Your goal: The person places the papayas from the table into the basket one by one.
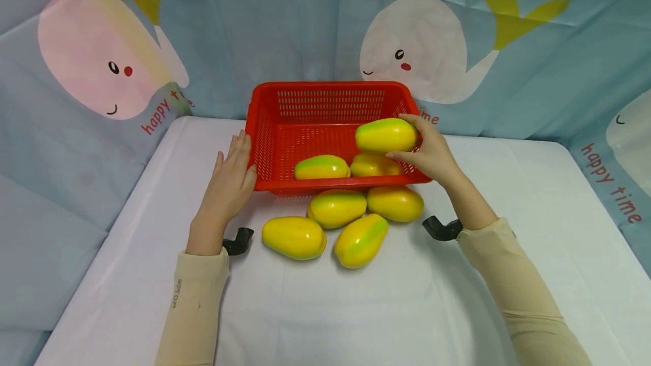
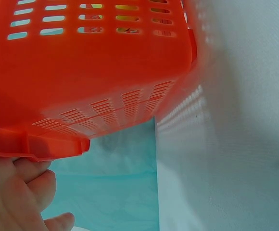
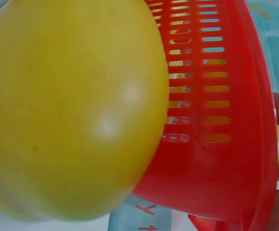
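Observation:
My right hand [image 1: 434, 154] grips a yellow-green papaya [image 1: 385, 135] between thumb and fingers, above the right end of a red basket [image 1: 325, 183]. Beneath it, inside the basket, lie another papaya [image 1: 375, 166] and, to its left, a greener-topped papaya [image 1: 322, 167]. Against the basket's left side rests my left hand [image 1: 231, 179], its fingers fairly straight. In the left wrist view, those fingers [image 2: 36, 185] touch the underside of the rim. A nearby papaya [image 3: 77, 110] fills much of the right wrist view, hiding part of the basket wall.
Several more papayas, such as one papaya [image 1: 294, 238] at the left, lie on the white tablecloth [image 1: 335, 315] in front of the basket. Behind the table hangs a blue curtain [image 1: 244, 33] with whale prints. A black wrist mount [image 1: 441, 229] sticks out inward from the right wrist.

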Available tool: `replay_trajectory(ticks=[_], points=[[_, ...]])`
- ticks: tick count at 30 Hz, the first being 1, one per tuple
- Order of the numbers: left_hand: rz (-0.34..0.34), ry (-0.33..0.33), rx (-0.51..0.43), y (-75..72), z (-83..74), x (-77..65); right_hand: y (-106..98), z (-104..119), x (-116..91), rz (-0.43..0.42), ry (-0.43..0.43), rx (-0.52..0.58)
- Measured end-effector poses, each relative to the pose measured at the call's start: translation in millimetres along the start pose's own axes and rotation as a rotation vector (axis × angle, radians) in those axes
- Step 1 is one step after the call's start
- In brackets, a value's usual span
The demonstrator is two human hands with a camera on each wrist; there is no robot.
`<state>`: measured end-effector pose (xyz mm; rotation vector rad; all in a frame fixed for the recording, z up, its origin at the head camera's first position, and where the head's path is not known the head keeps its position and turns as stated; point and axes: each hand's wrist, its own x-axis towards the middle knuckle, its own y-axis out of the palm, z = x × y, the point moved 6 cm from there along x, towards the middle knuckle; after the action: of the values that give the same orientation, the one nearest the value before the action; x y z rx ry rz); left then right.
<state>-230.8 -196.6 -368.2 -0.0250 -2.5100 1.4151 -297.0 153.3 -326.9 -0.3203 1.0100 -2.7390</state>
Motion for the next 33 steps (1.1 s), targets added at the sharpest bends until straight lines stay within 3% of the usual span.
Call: replay_trajectory(ticks=[12, 23, 33], points=[[0.004, 0.004, -0.002, -0.1, 0.3, -0.7, 11, 3, 15, 0.027, -0.029, -0.063], [0.011, 0.006, -0.003, 1.0, -0.3, -0.7, 20, 4, 24, 0.052, 0.020, -0.095], [0.004, 0.006, 0.002, 0.2, -0.4, -0.4, 27, -2, 31, 0.079, 0.007, -0.119]])
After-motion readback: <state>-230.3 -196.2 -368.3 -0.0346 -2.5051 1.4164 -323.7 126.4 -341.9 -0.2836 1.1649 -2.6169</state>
